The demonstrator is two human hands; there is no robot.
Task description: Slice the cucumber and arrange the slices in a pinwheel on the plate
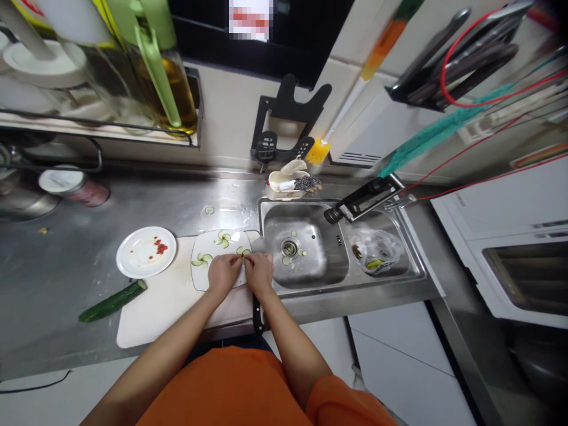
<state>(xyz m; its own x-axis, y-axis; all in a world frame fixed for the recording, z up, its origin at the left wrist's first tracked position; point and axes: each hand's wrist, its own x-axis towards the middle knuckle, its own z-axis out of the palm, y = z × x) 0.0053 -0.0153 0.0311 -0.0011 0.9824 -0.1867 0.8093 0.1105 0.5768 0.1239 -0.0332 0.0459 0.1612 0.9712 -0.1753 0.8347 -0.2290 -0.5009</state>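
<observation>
My left hand [224,273] and my right hand [260,273] meet over a white squarish plate [198,279] with a dark rim. Fingertips of both are pinched together around a small red piece [242,255], just at a fan of cucumber slices [244,251]. Two more cucumber fans, one at the back [222,239] and one at the left [202,260], lie on the same plate. Under my right hand is a knife, its black handle [258,316] pointing toward me. The plate rests on a white cutting board [151,319].
Left of the board stand a round white plate [128,269] with red bits and a cut cucumber [113,300]. A steel sink [319,260] on the right has slices round its drain; a plastic bag [377,251] lies in the second basin. The black faucet [355,201] juts over.
</observation>
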